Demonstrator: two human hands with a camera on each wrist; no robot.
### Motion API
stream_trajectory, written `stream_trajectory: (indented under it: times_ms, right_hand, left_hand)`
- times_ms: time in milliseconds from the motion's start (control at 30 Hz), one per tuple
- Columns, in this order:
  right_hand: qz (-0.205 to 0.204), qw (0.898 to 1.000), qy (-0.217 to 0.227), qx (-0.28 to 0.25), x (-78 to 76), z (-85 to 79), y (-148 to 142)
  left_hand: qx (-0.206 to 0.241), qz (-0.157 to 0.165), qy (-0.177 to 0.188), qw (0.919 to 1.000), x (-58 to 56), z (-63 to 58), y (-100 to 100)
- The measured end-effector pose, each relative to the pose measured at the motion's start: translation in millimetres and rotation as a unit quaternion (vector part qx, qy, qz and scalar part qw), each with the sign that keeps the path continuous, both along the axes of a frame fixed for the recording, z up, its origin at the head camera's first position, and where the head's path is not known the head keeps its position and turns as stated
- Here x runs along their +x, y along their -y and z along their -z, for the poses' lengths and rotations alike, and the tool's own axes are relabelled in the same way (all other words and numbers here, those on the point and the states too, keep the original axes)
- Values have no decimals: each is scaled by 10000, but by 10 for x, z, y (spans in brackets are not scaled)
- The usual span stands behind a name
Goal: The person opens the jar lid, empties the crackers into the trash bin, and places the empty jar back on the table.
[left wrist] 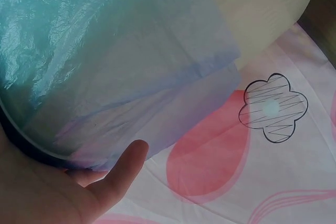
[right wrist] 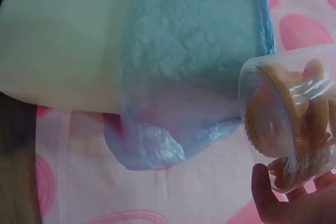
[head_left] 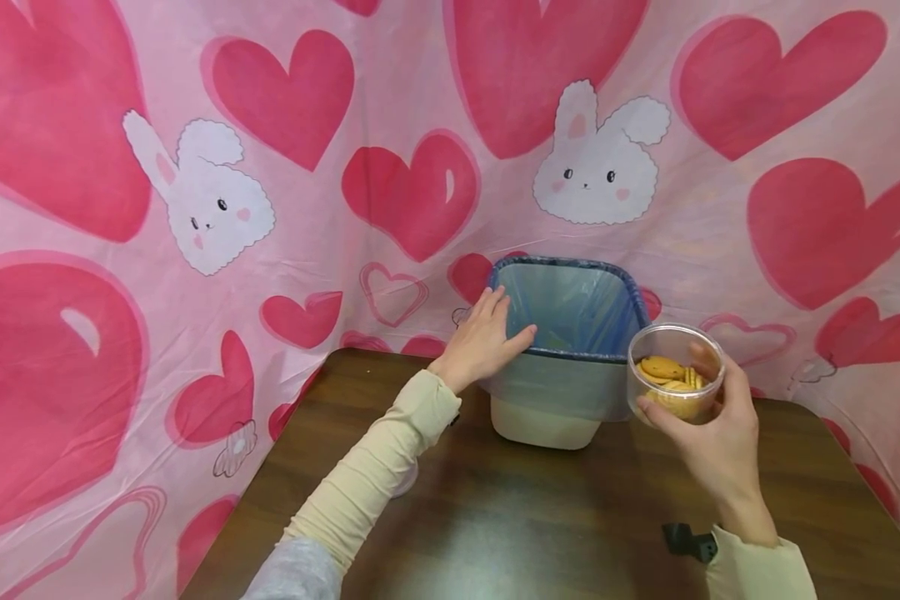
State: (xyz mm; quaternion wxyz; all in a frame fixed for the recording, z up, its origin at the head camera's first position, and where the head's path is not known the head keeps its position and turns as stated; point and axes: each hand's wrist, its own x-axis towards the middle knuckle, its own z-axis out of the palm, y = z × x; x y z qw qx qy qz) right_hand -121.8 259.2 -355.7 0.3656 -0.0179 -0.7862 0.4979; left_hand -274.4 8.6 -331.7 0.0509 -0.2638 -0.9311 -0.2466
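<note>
A cream bin (head_left: pixel 543 421) lined with a translucent blue bag (head_left: pixel 577 383) stands at the back of the table. My left hand (head_left: pixel 483 342) rests at the bin's left rim, its fingers straight and its thumb spread toward the near edge. Just right of the bin, my right hand (head_left: pixel 712 437) grips a clear plastic jar (head_left: pixel 675 367) from its right side, thumb in front. The jar is uncovered, and several round yellow-brown cookies (right wrist: pixel 286 124) lie inside it. In the right wrist view, the jar overlaps the edge of the blue bag (right wrist: pixel 189 61).
The brown wooden table (head_left: pixel 495 533) runs back to a pink cloth (head_left: pixel 307 233) printed with hearts and rabbits, which hangs close behind the bin. A pale round-edged thing (head_left: pixel 407 481) shows partly beneath the left forearm.
</note>
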Motion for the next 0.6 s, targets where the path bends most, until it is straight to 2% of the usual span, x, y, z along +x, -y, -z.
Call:
stream_trajectory:
  times_ms: [300, 600]
  right_hand:
    - [31, 9997, -94, 217, -64, -132, -126]
    - [171, 9992, 223, 295, -143, -230, -214]
  left_hand:
    - [50, 38, -13, 10000, 11, -4, 0]
    - [61, -42, -49, 10000, 15, 4, 0]
